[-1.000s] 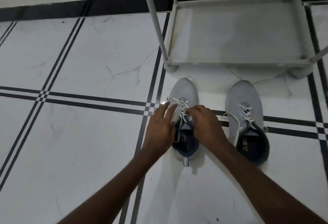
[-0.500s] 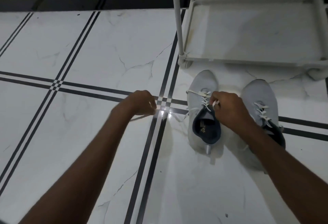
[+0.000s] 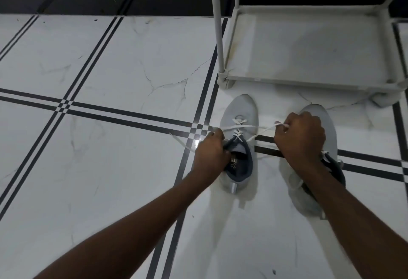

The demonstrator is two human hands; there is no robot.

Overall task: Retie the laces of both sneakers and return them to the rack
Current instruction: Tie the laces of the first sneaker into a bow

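Grey knit: two sneakers on the floor (image 3: 110, 168), side by side, toes toward the rack (image 3: 309, 42).
Left shoe (image 3: 240, 111): one, upright, dark blue lining showing at the opening; a small pull tab at the heel.
Right shoe (image 3: 326, 119): one, mostly hidden behind the right hand and forearm; only the toe, part of the dark collar and part of the heel show.
Laces (image 3: 239, 124): white, on the left shoe, crossed over the tongue; two loose ends run out, one to each side.
Left hand (image 3: 209, 153): one, at the left rim of the left shoe's opening, fingers curled shut around the dark collar edge; a white lace end trails out past it onto the floor to the left. I cannot tell whether that end is also held.
Right hand (image 3: 300, 137): one, closed in a fist above the right shoe, fingers pinching the other lace end, which runs taut from the left shoe's eyelets up to the fist; a short tip pokes out beyond the thumb.
Rack: one, white tube frame with a pale bottom shelf, just beyond the shoes' toes; three upright posts in view; nothing on the shelf.
Floor: white marbled tile with black double stripes crossing; a black band along the wall base.
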